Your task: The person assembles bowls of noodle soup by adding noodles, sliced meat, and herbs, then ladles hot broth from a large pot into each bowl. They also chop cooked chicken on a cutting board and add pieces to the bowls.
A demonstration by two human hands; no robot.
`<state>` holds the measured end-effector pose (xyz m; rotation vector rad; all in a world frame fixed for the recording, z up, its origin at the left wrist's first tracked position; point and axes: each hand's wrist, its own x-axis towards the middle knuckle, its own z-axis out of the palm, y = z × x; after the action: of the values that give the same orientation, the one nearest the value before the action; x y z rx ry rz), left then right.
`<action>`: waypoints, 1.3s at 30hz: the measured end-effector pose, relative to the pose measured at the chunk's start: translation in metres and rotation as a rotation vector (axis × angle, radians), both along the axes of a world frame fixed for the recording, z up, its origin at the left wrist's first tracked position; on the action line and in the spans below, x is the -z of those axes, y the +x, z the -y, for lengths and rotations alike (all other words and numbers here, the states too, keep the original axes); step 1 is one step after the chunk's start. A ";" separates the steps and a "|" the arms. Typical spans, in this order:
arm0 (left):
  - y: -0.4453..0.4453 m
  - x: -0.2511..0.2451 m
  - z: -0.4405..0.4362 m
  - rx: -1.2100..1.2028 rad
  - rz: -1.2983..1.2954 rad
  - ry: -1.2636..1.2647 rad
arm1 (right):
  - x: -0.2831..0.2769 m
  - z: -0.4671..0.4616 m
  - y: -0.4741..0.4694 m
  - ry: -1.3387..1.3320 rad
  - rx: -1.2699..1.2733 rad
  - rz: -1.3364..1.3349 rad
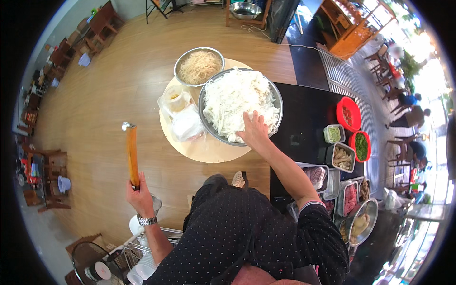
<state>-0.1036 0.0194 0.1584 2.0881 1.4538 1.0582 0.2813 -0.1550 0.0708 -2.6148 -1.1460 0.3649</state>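
Note:
My left hand (pixel 139 195) is closed around the lower end of an orange-brown wooden handle (pixel 132 155), which stands upright with a metal cap at its top. Behind my wrist shows part of a round strainer-like bowl (pixel 156 203); whether it joins the handle is hidden. My right hand (pixel 255 131) rests with spread fingers on a heap of white rice noodles (pixel 237 98). They fill a large metal basin (pixel 204 123) on a round pale board (pixel 213 155). Beside it are a metal bowl (pixel 177 76) of thin tan noodles (pixel 200 67) and a plastic bag (pixel 187 123) by a plastic cup (pixel 175 99).
To the right, a black counter (pixel 302 117) holds red baskets (pixel 337 108), containers of meat (pixel 351 197) and a metal bowl (pixel 372 217) with poultry. Below left are a dish rack (pixel 133 251) with white bowls and a fan (pixel 96 267). Chairs (pixel 101 23) line the left wall.

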 end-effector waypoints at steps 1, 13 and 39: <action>0.003 0.000 0.003 -0.010 -0.018 -0.007 | 0.001 -0.004 0.005 -0.005 -0.023 -0.039; 0.029 0.009 -0.045 0.009 -0.193 0.088 | -0.104 -0.034 0.096 0.411 0.106 -0.087; 0.008 0.018 -0.066 -0.079 -0.146 0.079 | -0.004 -0.092 0.084 -0.133 -0.068 0.059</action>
<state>-0.0958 0.0849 0.1402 2.2204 1.5994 1.0267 0.3657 -0.0627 0.0750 -2.7228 -1.2731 0.3926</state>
